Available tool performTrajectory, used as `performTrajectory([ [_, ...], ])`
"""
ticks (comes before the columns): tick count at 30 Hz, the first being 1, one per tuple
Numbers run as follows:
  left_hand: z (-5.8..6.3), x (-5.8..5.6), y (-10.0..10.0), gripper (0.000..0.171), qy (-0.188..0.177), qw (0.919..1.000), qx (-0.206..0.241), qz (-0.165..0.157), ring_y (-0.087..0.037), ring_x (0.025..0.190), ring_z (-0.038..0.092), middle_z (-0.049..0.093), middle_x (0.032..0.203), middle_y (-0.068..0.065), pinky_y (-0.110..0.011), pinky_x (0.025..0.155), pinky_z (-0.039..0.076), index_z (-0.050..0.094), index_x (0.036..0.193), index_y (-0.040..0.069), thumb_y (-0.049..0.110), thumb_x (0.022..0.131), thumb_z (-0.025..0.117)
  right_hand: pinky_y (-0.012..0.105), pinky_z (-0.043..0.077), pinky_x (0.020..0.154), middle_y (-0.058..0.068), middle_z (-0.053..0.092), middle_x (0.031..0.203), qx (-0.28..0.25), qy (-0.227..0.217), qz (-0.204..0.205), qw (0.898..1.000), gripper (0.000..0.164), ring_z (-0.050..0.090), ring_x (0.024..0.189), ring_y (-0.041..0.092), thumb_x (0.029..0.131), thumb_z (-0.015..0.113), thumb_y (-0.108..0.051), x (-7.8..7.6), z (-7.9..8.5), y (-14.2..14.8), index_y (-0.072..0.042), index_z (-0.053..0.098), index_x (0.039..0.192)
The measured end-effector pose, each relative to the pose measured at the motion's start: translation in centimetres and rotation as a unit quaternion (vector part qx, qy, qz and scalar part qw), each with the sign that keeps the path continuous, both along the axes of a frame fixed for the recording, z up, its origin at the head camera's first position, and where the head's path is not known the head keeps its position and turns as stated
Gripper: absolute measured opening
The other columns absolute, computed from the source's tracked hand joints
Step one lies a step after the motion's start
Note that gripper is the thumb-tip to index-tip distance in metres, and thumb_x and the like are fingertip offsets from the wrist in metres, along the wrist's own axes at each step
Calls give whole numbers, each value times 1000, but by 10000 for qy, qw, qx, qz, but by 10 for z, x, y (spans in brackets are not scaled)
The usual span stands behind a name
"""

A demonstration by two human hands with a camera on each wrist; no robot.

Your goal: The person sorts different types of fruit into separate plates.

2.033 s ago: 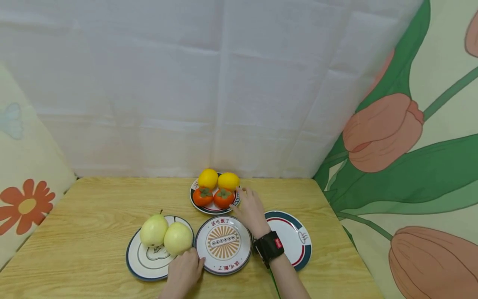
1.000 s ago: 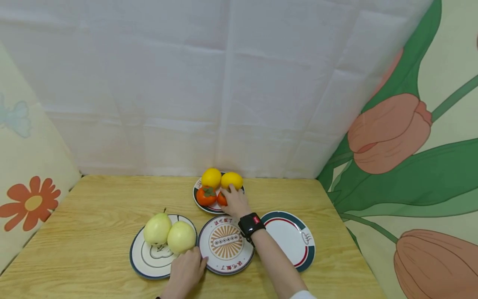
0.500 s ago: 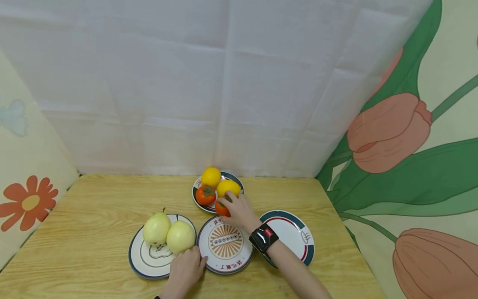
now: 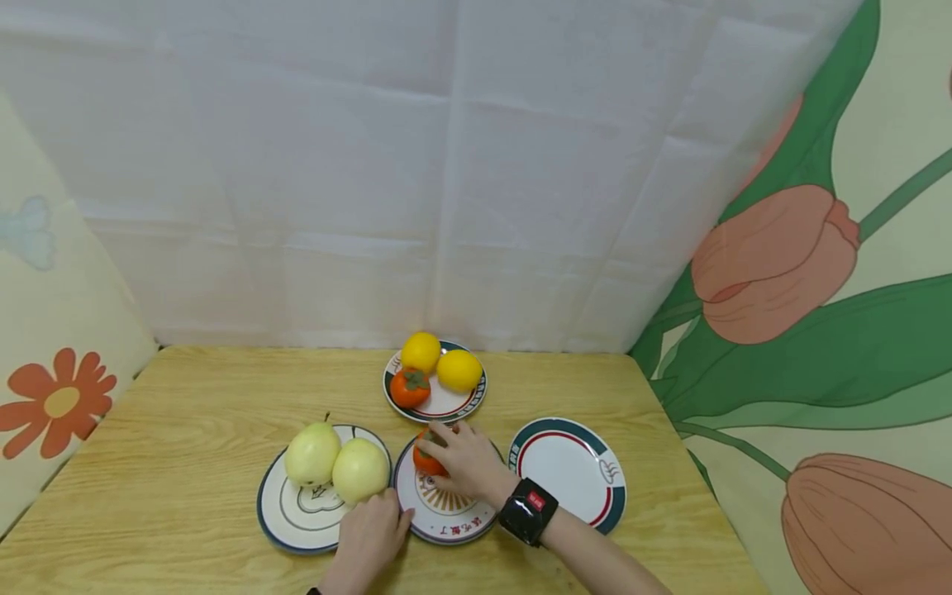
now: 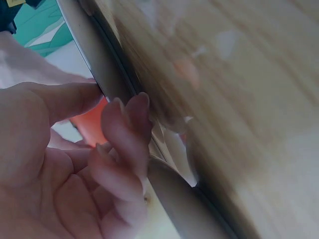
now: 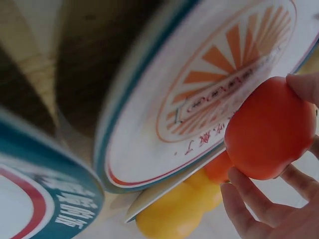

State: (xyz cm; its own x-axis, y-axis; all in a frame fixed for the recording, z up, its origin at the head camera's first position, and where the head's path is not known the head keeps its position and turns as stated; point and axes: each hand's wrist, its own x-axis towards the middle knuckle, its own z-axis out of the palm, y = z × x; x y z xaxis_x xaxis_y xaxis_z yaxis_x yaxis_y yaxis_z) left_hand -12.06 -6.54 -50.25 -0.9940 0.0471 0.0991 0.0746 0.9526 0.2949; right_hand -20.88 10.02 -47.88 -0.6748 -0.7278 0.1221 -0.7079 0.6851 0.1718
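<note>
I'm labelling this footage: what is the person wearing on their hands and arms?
The right hand is gloveless, with a black band at its wrist bearing a glossy face and small red label. The left hand is gloveless too; behind it a sliver of black shows at the head view's bottom edge, too little to identify. No sleeves show.

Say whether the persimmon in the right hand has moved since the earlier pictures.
Yes: in the head view, the persimmon came nearer, from the far plate to over the sunburst plate.
</note>
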Motion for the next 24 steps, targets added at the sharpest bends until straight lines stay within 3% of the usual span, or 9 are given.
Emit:
performTrajectory([
  [7, 0, 0, 0, 34, 46, 10000, -13, 5, -25, 50, 56, 55, 60, -9, -37, 44, 40, 56, 74, 2, 31, 80, 72, 37, 53, 81, 1, 43, 139, 39, 146, 51, 9999, 57, 59, 100, 26, 83, 66, -50, 2, -6, 4, -33, 48, 134],
  [15, 1, -1, 0, 34, 25, 10000, -14, -11, -25, 51, 56, 55, 59, -8, -37, 44, 40, 56, 75, 2, 32, 80, 72, 34, 52, 80, 4, 43, 139, 8, -290, -55, 9996, 59, 59, 99, 23, 84, 65, -50, -2, -2, 4, -31, 46, 136],
  [20, 1, -1, -1, 34, 69, 10000, -11, -22, -26, 51, 57, 56, 60, -9, -38, 44, 41, 57, 75, 2, 32, 80, 72, 27, 48, 71, 2, 45, 133, 90, -384, 37, 9992, 59, 58, 94, 20, 85, 58, -60, -8, 1, 3, -32, 46, 136],
  [24, -1, 0, 0, 34, 119, 9999, 16, -18, -27, 51, 57, 56, 59, -9, -39, 44, 41, 57, 74, 2, 32, 79, 73, 31, 49, 69, 2, 49, 133, -11, -194, 30, 9998, 63, 60, 97, 22, 85, 50, -67, -18, 7, -3, -32, 47, 137],
])
